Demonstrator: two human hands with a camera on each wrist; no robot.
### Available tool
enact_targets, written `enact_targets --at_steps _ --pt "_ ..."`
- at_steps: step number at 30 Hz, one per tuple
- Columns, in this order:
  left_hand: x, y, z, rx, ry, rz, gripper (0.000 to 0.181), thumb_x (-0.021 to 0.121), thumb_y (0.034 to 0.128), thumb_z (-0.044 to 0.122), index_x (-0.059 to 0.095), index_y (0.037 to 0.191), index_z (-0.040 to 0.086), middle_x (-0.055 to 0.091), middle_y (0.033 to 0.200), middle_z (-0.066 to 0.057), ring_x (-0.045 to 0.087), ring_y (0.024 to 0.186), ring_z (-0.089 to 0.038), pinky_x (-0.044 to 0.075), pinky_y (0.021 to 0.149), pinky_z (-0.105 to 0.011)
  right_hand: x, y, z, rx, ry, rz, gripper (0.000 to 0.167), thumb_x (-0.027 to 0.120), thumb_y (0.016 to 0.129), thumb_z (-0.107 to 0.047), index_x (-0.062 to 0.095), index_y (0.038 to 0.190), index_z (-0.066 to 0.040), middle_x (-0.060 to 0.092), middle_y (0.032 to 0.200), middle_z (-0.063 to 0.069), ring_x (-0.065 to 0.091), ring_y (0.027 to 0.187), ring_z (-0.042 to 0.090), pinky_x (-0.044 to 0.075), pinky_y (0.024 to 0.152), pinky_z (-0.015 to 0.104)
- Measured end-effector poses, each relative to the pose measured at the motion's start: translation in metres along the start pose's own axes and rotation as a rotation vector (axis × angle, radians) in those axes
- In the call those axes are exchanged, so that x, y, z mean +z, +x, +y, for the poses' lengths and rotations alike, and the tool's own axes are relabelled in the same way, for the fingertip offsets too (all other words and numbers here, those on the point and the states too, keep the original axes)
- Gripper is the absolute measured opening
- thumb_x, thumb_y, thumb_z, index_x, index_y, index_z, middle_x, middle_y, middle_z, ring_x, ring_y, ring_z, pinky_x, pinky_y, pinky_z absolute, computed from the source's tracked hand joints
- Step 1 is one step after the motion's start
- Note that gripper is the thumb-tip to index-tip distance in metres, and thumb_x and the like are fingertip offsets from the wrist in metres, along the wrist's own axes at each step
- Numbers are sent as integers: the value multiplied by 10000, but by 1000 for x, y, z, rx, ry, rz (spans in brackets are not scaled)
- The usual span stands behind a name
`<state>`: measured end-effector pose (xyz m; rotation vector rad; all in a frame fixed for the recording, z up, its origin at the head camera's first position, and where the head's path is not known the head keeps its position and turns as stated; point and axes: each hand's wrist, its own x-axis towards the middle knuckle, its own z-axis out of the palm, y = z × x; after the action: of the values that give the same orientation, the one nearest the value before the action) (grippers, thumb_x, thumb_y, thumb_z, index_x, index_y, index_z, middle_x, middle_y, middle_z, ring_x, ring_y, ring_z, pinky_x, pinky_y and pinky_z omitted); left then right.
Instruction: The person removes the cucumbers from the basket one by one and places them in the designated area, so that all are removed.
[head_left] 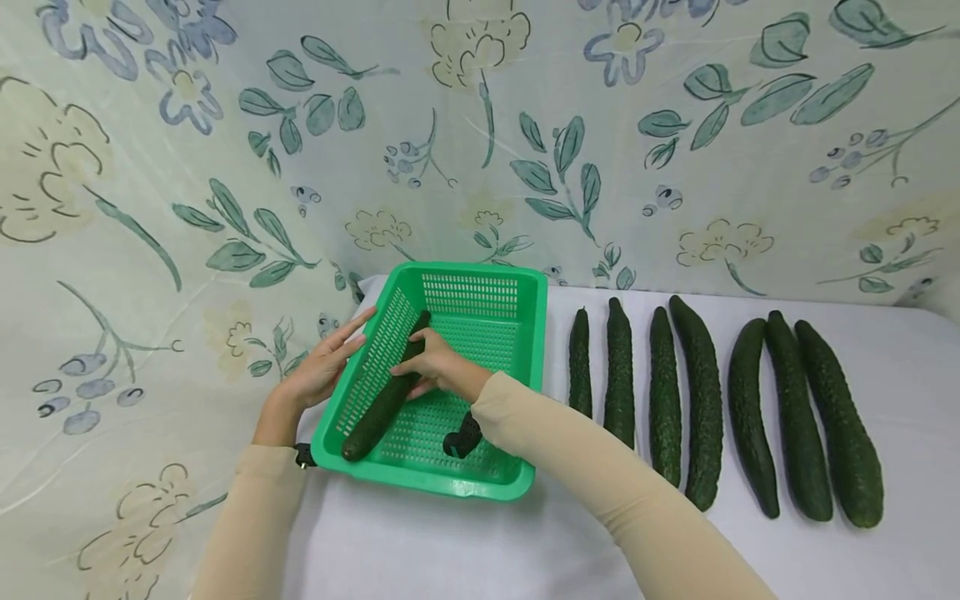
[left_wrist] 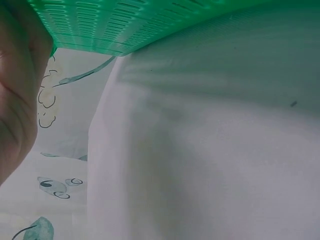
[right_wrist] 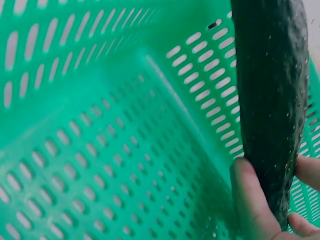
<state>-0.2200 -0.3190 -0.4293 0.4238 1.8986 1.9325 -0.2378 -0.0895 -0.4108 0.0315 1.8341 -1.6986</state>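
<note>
Inside a green plastic basket (head_left: 542, 333), my right hand (head_left: 438, 364) grips a long dark-green cucumber (head_left: 378, 414) around its upper part. The cucumber slants along the basket's left side. In the right wrist view the thumb and fingers (right_wrist: 252, 200) pinch the cucumber (right_wrist: 270, 95) from both sides, above the slotted basket floor (right_wrist: 75, 175). My left hand (head_left: 322, 371) rests against the outside of the basket's left wall, fingers extended along it. The left wrist view shows part of that hand (left_wrist: 15, 90) beside the basket wall (left_wrist: 100, 30).
Several more cucumbers (head_left: 702, 400) lie side by side on the white tablecloth (head_left: 900, 400) to the right of the basket. My right sleeve passes in front of some of them. A flower-patterned cloth (head_left: 450, 167) hangs behind the table and along its left side.
</note>
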Motion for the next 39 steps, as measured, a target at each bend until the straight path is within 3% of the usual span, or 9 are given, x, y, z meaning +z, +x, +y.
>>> enact_targets --at_steps 5,10,18,22,26,29,36,39 --pt "-1 0 -2 19 -12 -16 538 286 1121 239 104 1624 291 503 1426 -219 682 656 -136 576 729 -347 -1 -1 -3 16 21 8 711 772 850 41 432 1456 -113 432 1360 286 691 760 450 583 699 477" --pt "-1 1 -2 21 -39 -24 542 287 1120 238 96 1625 285 451 1472 -220 719 791 -180 575 767 -367 -3 -3 -8 18 58 8 720 765 850 51 424 1463 -110 396 1392 291 683 780 461 583 699 480" --pt "0 0 0 11 -42 -17 546 288 1120 241 87 1625 289 554 1382 -179 656 587 -136 570 667 -322 -9 -9 -18 -28 33 -11 722 769 854 36 433 1467 -147 373 1431 272 668 603 349 576 727 492" --pt "0 1 1 7 -43 -12 545 291 1119 244 92 1625 292 572 1365 -169 640 556 -133 565 648 -314 -13 -12 -23 -37 24 -17 725 766 856 37 435 1469 -165 348 1464 246 684 645 372 582 696 474" --pt "0 0 0 10 -73 -23 542 272 1121 222 83 1625 287 548 1399 -154 680 625 -158 573 684 -324 -18 -16 -29 -48 31 -35 730 756 864 41 420 1477 -169 347 1461 244 699 757 426 588 658 452" --pt "0 0 0 13 -82 -26 540 263 1122 212 79 1626 279 530 1414 -163 708 715 -173 577 704 -334 -22 -21 -35 -55 37 -61 738 745 873 41 398 1491 -163 330 1471 253 698 778 434 580 711 487" --pt "0 1 -1 22 -68 -23 542 288 1119 233 99 1625 287 577 1360 -136 664 609 -135 557 613 -293 -33 -35 -45 -93 14 -96 716 749 873 34 411 1473 -160 311 1489 255 697 683 361 585 681 465" --pt "0 1 0 17 -73 -21 542 287 1120 229 98 1625 288 557 1379 -130 693 688 -154 564 638 -303 -38 -41 -49 -105 16 -106 701 750 876 26 422 1462 -172 314 1491 246 687 648 322 579 714 489"
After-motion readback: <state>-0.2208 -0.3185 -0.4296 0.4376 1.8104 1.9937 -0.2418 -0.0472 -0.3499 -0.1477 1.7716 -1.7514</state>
